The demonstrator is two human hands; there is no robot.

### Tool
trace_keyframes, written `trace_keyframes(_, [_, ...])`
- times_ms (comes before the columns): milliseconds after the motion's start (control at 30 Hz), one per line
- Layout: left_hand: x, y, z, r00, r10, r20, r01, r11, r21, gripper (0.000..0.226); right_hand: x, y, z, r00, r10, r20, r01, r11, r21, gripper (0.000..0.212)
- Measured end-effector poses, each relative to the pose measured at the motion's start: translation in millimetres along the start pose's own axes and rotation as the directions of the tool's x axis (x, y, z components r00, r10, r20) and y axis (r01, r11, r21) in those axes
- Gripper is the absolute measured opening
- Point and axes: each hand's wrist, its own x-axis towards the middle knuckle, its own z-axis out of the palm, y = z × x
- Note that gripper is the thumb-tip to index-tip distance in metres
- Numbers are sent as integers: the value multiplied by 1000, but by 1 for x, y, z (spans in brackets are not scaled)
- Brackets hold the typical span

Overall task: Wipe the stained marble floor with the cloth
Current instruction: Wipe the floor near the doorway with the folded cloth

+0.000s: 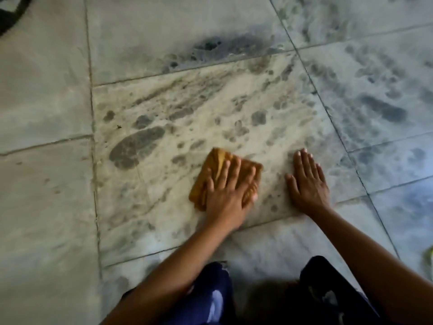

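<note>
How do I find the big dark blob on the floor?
Start at the beige middle tile, where the left hand presses the orange cloth. Just left of the cloth lies the blob, a long grey oval like a footprint. It is far bigger than the little spots around it.

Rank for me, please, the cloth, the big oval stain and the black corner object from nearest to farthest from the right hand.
1. Cloth, just left of the right hand, under the left hand.
2. Oval stain, farther left on the same tile.
3. Black object, far top-left corner.
</note>
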Motion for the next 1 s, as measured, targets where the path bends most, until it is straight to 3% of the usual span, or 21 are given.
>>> trace_keyframes(67, [-45, -11, 14, 998, 43, -48, -42, 999, 32, 59, -1, 1, 6, 1000, -8, -30, 7, 1000, -6, 72])
trace_keyframes(167, [-64, -58, 11, 996, -72, -55, 76, 995, 67, 59, 2, 3, 8, 998, -12, -67, 12, 1000, -11, 70])
trace_keyframes(333, [46, -61, -22, 924, -378, -58, 379, 925, 10, 60, 2, 4, 10, 998, -26, -58, 25, 1000, -9, 70])
trace_keyframes(433, [82, -13, -16, 959, -282, -5, 282, 959, 31, 59, 1, 4, 11, 997, -37, -61, 36, 999, -12, 70])
trace_keyframes(533, [29, 36, 7, 998, -42, -47, 44, 999, 32, 58, 0, 5, 10, 998, -41, -57, 40, 999, -16, 70])
trace_keyframes(600, [-22, 43, 20, 999, 17, -38, -15, 999, 37, 55, 2, 5, 8, 997, -45, -61, 45, 999, 0, 70])
trace_keyframes(700, [-50, -1, 17, 999, -45, 11, 44, 995, 89, 56, 2, 4, 9, 997, -45, -66, 47, 999, 19, 69])
trace_keyframes(867, [39, -50, -21, 925, -379, 18, 377, 924, 67, 56, 3, 13, 7, 995, -87, -49, 90, 994, 55, 71])
trace_keyframes(1000, [94, 6, -22, 946, -312, 92, 308, 950, 48, 61, 2, 38, -2, 995, -74, -65, 74, 997, -1, 70])
